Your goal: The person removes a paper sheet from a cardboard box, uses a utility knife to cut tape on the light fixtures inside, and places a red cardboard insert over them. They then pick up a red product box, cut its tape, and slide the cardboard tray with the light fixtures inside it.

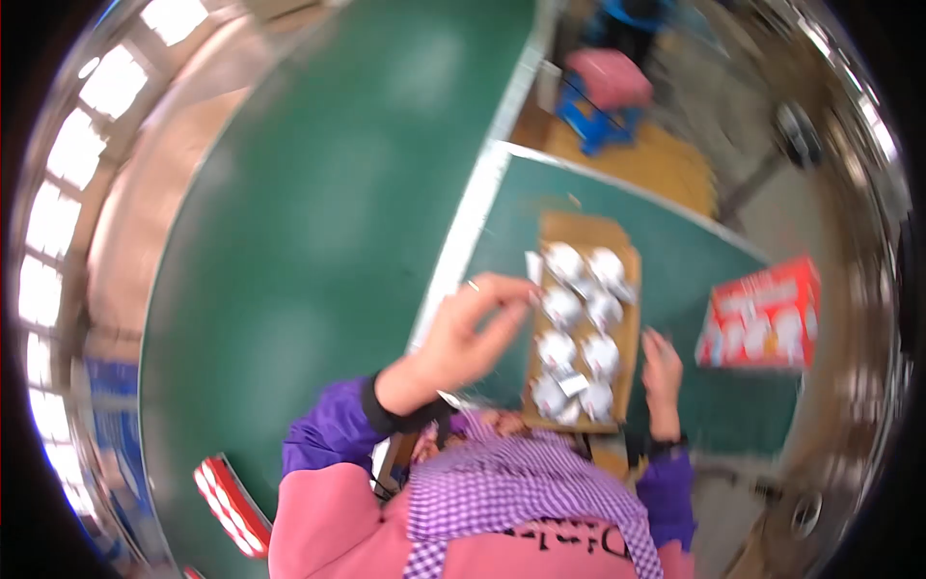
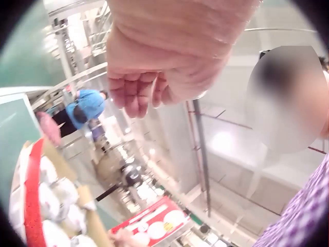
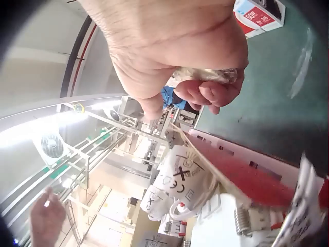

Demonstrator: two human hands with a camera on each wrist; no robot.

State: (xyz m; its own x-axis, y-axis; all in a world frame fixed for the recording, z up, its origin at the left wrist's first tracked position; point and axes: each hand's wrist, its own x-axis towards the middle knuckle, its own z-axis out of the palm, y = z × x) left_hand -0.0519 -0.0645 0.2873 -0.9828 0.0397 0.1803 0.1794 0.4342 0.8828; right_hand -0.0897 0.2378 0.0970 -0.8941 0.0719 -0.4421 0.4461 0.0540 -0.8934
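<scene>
We see a brown carton (image 1: 584, 230) lying open on the smaller green surface (image 1: 511, 193), close to the person's apron (image 1: 521, 482). In it we count eight white lamps (image 1: 562, 307) in two columns of four; from the right wrist we make out printed wrapping (image 3: 187, 170) and a coil spring (image 3: 244, 218).

The left hand (image 1: 468, 333) is at the carton's left edge, fingers loosely bent, holding nothing we can see. The right hand (image 1: 663, 376), just beside the right edge, has its fingers curled round a small shiny thing (image 3: 205, 75).

A red box (image 1: 762, 314) stands toward the surface's right end. A larger green surface (image 1: 328, 212) spreads leftward, with bright windows (image 1: 77, 145) beyond.
</scene>
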